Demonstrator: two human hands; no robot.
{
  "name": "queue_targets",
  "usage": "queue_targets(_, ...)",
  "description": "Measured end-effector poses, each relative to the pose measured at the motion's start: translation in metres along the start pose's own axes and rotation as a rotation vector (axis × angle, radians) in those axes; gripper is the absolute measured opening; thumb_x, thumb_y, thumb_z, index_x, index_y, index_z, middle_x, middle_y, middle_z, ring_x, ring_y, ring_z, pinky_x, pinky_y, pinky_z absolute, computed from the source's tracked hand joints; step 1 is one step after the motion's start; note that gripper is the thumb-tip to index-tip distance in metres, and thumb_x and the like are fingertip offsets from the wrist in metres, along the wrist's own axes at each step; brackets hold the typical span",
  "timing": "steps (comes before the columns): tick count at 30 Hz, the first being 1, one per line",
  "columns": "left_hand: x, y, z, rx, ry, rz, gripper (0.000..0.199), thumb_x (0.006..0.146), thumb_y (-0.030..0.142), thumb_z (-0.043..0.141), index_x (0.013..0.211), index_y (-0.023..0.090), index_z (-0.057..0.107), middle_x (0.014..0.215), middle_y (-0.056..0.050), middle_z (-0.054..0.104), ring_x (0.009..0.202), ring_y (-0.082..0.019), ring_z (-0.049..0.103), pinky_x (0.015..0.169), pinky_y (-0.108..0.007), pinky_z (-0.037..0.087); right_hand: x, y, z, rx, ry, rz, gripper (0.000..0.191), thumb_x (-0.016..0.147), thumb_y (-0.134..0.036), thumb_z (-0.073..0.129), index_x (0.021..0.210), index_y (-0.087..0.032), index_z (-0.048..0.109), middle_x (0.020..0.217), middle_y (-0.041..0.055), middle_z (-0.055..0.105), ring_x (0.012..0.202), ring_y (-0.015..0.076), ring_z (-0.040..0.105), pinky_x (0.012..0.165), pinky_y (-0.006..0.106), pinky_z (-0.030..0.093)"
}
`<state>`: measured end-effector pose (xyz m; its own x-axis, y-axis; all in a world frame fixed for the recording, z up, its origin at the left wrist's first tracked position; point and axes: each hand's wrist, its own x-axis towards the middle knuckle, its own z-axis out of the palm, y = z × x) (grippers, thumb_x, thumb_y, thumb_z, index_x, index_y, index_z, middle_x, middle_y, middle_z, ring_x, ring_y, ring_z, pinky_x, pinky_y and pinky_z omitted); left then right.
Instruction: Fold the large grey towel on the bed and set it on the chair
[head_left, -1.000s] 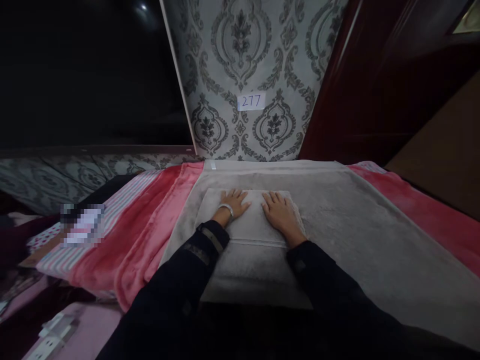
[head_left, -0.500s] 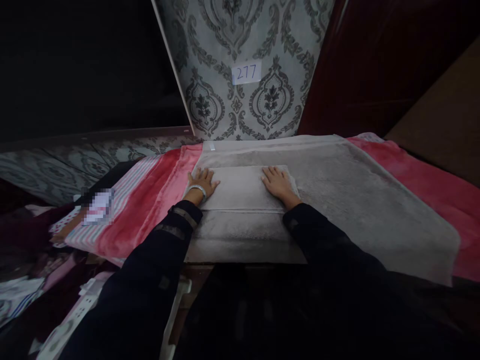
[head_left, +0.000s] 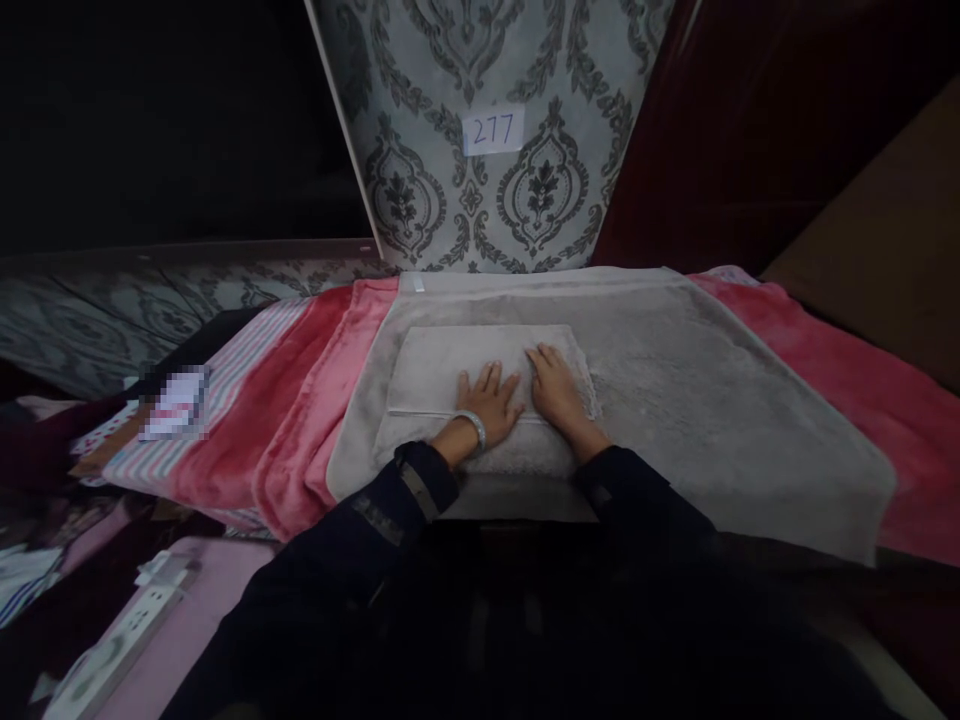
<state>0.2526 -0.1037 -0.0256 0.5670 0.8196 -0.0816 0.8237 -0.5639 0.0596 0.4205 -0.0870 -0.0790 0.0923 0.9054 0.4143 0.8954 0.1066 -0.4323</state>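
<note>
A folded light-grey plush cloth (head_left: 431, 365) lies flat on a larger grey plush blanket (head_left: 675, 380). Its front edge runs across as a straight layered line, and its right edge looks fuzzy. My left hand (head_left: 493, 408), with a bracelet at the wrist, rests palm down over the front edge of the cloth, fingers spread. Close beside it, my right hand (head_left: 559, 388) lies on the right part of the cloth. The fingers of that hand are held closer together, slightly bent, and no object shows in them.
Pink and red blanket (head_left: 300, 390) shows left of the grey one, more pink cloth (head_left: 847, 350) to the right. A pixelated packet (head_left: 174, 403) lies far left. Below it is a white power strip (head_left: 124, 640). A patterned wall with a "277" paper (head_left: 493, 130) stands behind; a dark screen (head_left: 172, 120) is upper left.
My left hand has slid right and towards me, from the cloth's left edge to near its middle front. My right hand has shifted slightly, its fingers closer together. The view has tilted a little.
</note>
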Motion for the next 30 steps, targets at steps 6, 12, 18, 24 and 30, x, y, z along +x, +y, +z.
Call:
queue_targets(6, -0.038, -0.071, -0.008, 0.078, 0.019, -0.259, 0.064, 0.102, 0.045, 0.024, 0.161, 0.021, 0.021, 0.169, -0.013, 0.008, 0.156, -0.030, 0.007, 0.121, -0.062, 0.013, 0.000, -0.003, -0.002, -0.007, -0.012, 0.023, 0.060, 0.087, -0.008, 0.036, 0.145, -0.010, 0.052, 0.154, 0.0153, 0.044, 0.147, 0.0308, 0.032, 0.118, 0.053, 0.033)
queue_targets(12, -0.068, -0.106, -0.009, 0.106, 0.022, -0.306, 0.061, 0.103, 0.038, 0.023, 0.160, 0.018, 0.021, 0.169, -0.008, 0.012, 0.156, -0.025, 0.010, 0.122, -0.061, 0.016, 0.005, 0.000, 0.000, 0.135, -0.005, 0.044, 0.061, 0.084, -0.011, 0.040, 0.143, -0.011, 0.054, 0.154, 0.0148, 0.045, 0.147, 0.0310, 0.031, 0.120, 0.055, 0.028)
queue_targets(18, -0.054, -0.068, -0.027, 0.104, 0.041, -0.265, 0.057, 0.102, 0.035, 0.026, 0.154, 0.014, 0.035, 0.164, -0.013, 0.030, 0.154, -0.028, 0.019, 0.121, -0.064, 0.015, 0.014, 0.017, -0.017, 0.794, 0.208, 0.287, 0.062, 0.092, -0.027, 0.035, 0.153, -0.016, 0.036, 0.152, 0.0138, 0.047, 0.141, 0.0219, 0.044, 0.116, 0.048, 0.036)
queue_targets(24, -0.016, 0.027, -0.016, -0.011, 0.061, 0.114, 0.059, 0.100, 0.036, 0.031, 0.158, 0.024, 0.029, 0.168, -0.006, 0.022, 0.155, -0.029, 0.015, 0.121, -0.065, 0.016, -0.014, 0.016, -0.012, 1.190, 0.295, 0.339, 0.059, 0.101, -0.046, 0.020, 0.155, -0.024, 0.027, 0.154, 0.0161, 0.043, 0.139, 0.0222, 0.047, 0.110, 0.050, 0.044)
queue_targets(30, -0.016, 0.050, 0.013, -0.012, 0.039, 0.196, 0.063, 0.100, 0.049, 0.029, 0.159, 0.025, 0.029, 0.168, -0.006, 0.019, 0.155, -0.032, 0.011, 0.121, -0.068, 0.010, -0.030, 0.019, -0.003, 1.202, 0.261, 0.292, 0.067, 0.100, -0.057, 0.019, 0.157, -0.023, 0.023, 0.158, 0.0184, 0.036, 0.141, 0.0230, 0.045, 0.112, 0.051, 0.041)
